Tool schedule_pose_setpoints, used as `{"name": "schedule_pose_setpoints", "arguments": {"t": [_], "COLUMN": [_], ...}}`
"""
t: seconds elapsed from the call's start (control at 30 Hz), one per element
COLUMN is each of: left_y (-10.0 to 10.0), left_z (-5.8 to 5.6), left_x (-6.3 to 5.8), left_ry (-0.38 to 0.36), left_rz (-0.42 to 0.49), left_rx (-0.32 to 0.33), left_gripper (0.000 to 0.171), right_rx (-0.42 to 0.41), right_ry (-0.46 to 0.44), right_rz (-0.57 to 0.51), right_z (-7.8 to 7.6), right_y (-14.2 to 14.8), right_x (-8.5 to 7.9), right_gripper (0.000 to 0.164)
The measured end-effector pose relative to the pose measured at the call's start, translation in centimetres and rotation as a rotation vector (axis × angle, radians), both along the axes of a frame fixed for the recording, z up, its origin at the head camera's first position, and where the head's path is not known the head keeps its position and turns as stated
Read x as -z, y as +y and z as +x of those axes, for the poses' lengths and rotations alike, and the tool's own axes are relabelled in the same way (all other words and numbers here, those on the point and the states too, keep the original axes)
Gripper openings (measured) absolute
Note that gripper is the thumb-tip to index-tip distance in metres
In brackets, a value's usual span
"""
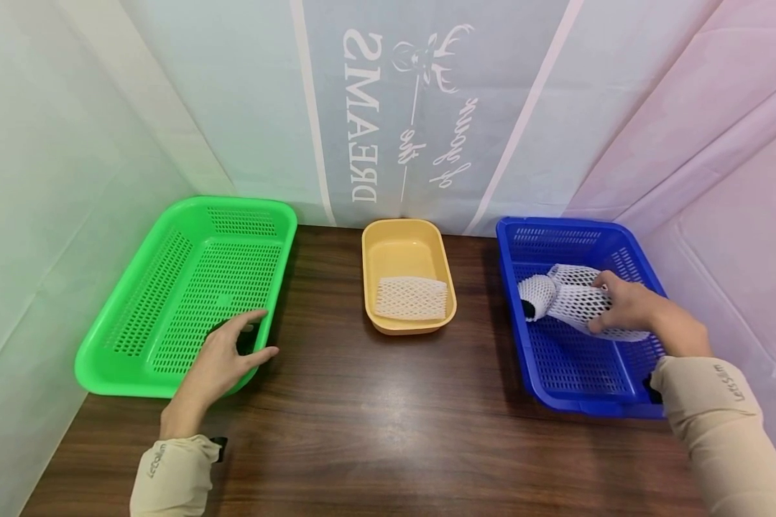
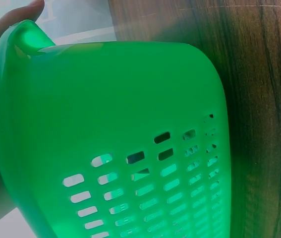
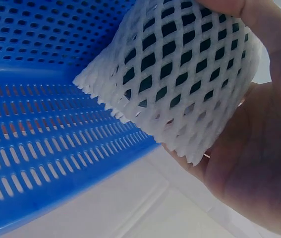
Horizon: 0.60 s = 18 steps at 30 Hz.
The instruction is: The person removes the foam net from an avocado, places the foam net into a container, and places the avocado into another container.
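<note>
In the head view my left hand [image 1: 216,362] is at the near right rim of the green basket [image 1: 119,287], index finger and thumb spread apart. A dark object [image 1: 247,339] lies below that hand, mostly hidden; its kind cannot be made out. Inside the blue basket [image 1: 516,337] my right hand [image 1: 630,309] grips a dark object in a white foam net [image 3: 180,64], its dark surface showing through the mesh. Beside it lies another foam-netted object [image 1: 538,294] with a dark end.
Between the baskets stands a yellow tray [image 1: 404,251] with a flat white foam net [image 1: 412,298] in it. All three containers are on a brown wooden table [image 1: 375,416]. A printed curtain [image 1: 414,115] hangs behind, and pale cloth covers both sides.
</note>
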<state>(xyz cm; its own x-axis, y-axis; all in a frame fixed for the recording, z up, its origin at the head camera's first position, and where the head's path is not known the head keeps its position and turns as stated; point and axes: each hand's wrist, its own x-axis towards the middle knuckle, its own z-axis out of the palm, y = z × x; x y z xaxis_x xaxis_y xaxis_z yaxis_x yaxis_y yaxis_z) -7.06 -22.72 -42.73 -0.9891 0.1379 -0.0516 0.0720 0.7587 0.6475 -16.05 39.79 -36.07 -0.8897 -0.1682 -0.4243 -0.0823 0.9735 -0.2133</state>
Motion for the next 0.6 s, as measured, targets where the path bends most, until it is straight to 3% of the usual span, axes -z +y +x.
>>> {"name": "schedule_pose_setpoints", "arguments": {"t": [0.6], "left_y": [0.01], "left_z": [0.04], "left_x": [0.06], "left_ry": [0.007], "left_rz": [-0.008], "left_rx": [-0.001], "left_gripper": [0.067], "right_rx": [0.022], "right_ry": [0.149], "right_rz": [0.000], "right_z": [-0.01], "right_y": [-0.98], "right_x": [-1.04], "right_gripper": [0.085]}}
